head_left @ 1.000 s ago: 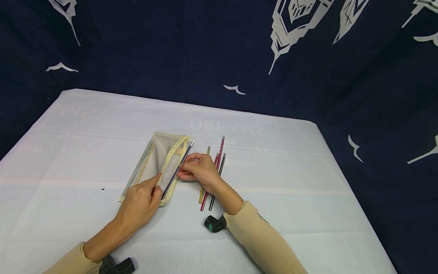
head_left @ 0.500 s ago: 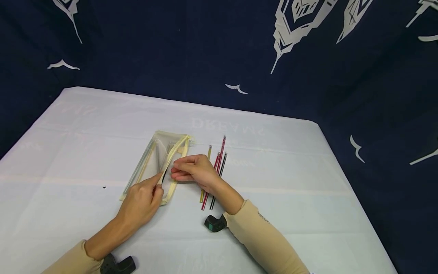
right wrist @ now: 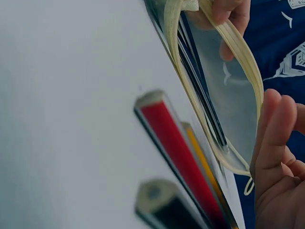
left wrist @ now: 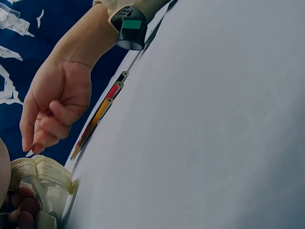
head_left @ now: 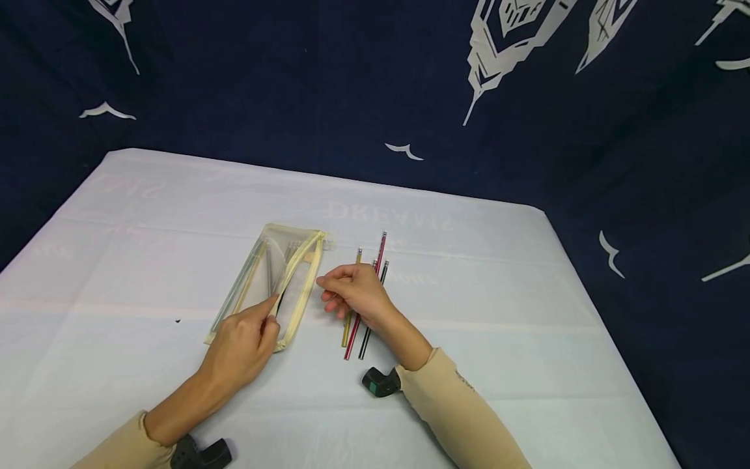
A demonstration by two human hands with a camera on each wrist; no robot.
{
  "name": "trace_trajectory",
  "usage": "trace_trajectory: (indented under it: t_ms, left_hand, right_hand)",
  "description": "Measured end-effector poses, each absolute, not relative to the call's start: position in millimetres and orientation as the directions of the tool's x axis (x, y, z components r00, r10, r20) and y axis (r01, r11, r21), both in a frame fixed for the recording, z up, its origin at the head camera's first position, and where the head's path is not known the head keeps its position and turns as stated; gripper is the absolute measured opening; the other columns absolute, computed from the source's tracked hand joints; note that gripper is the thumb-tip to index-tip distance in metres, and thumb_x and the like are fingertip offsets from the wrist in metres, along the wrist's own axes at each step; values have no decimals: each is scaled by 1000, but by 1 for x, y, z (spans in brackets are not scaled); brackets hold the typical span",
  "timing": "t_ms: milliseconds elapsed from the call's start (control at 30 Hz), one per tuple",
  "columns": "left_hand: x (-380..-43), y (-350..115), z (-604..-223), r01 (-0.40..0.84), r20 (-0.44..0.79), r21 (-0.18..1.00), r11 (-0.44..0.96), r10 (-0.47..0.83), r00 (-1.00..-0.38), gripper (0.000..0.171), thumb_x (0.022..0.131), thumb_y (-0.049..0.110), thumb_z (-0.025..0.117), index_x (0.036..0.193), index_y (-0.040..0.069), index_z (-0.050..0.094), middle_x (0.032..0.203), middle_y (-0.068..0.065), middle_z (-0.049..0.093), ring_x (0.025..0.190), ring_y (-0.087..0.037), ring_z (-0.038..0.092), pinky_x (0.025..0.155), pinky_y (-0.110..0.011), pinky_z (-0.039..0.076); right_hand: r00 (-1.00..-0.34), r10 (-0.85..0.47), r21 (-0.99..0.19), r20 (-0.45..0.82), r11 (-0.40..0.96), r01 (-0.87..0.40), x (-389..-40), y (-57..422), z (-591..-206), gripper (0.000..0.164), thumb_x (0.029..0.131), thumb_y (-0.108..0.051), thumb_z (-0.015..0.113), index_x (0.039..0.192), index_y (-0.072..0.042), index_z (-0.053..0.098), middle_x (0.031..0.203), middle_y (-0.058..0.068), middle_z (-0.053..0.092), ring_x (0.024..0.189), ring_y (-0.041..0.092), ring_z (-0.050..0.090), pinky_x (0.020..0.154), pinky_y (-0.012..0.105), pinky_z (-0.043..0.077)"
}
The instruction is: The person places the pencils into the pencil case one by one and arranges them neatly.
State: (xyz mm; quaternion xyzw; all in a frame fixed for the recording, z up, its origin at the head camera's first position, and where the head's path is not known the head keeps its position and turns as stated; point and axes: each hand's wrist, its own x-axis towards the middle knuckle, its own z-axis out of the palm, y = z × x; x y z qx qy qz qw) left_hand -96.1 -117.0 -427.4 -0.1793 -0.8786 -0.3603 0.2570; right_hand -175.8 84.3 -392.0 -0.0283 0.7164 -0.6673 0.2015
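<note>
A see-through pencil pouch (head_left: 302,294) with cream zipper edges lies on the table, its mouth spread. My left hand (head_left: 240,342) pinches one edge of that mouth, and in the right wrist view its thumb and fingers grip the cream strip. Dark pencils (right wrist: 205,98) lie inside the pouch. Just right of the opening, my right hand (head_left: 354,293) hovers with loosely bent fingers and holds nothing. Beneath it is a loose group: a yellow pencil (head_left: 344,335), red pencils (head_left: 381,246) and a black pencil (head_left: 364,342), partly covered by the hand.
A white cloth covers the table (head_left: 498,312), whose far edge meets a dark blue curtain (head_left: 293,85) with white prints. Black wrist devices (head_left: 381,382) sit at both sleeves. A tiny dark speck (head_left: 178,320) lies left of the pouch.
A dark blue pencil that my right hand held at the pouch mouth has gone inside. The right hand has let go and drawn away to the right. My left hand keeps its place.
</note>
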Motion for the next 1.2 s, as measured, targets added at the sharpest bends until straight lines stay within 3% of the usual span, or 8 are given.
trace_trajectory:
  t_ms: [167, 300, 467, 700, 967, 1200]
  left_hand:
    - [-96, -117, -428, 505, 583, 538, 674, 135, -801, 35, 83, -5, 51, 111, -15, 67, 92, -21, 71, 65, -19, 59, 57, -36, 49]
    - [-96, -117, -428, 510, 584, 537, 672, 140, -799, 34, 82, -5, 52, 111, -15, 67, 96, -23, 71, 66, -19, 60, 57, -36, 49]
    - [-96, -117, -428, 515, 585, 537, 668, 146, -798, 34, 82, -5, 52, 111, -15, 68, 89, -20, 71, 59, -13, 52, 54, -31, 45]
    - [-96, -117, -427, 513, 589, 535, 671, 139, -796, 34, 82, -5, 51, 110, -15, 68, 92, -21, 71, 64, -17, 58, 55, -34, 48]
    - [-95, -118, -427, 510, 578, 537, 672, 147, -802, 34, 82, -5, 51, 111, -15, 67, 91, -21, 71, 60, -14, 52, 55, -32, 46]
    - [-96, -118, -428, 510, 579, 539, 671, 146, -802, 34, 82, -5, 51, 111, -15, 67, 93, -22, 71, 63, -16, 57, 56, -34, 48]
  right_hand:
    - [-931, -280, -968, -236, 156, 198, -177, 99, -391, 26, 91, -11, 68, 97, 14, 64, 58, 2, 58, 41, 7, 50, 37, 20, 37]
    - [-942, -241, -968, -233, 149, 202, -180, 114, -392, 24, 90, -10, 70, 94, 13, 64, 59, 3, 59, 42, 8, 51, 39, 21, 41]
    - [-959, -165, -964, -232, 169, 204, -186, 133, -394, 21, 88, -10, 72, 86, 9, 64, 58, 4, 58, 41, 8, 50, 39, 22, 43]
    - [-965, -109, -954, -239, 212, 212, -199, 154, -398, 19, 85, -12, 76, 79, 3, 65, 55, 2, 54, 40, 9, 47, 38, 23, 42]
    - [-928, -149, -910, -342, 298, 287, -206, 177, -400, 23, 82, -12, 80, 80, 5, 65, 58, 4, 58, 43, 9, 54, 42, 23, 48]
    - [-906, -168, -876, -388, 372, 306, -207, 181, -401, 23, 80, -13, 81, 75, 4, 66, 58, 7, 61, 45, 11, 60, 44, 25, 50]
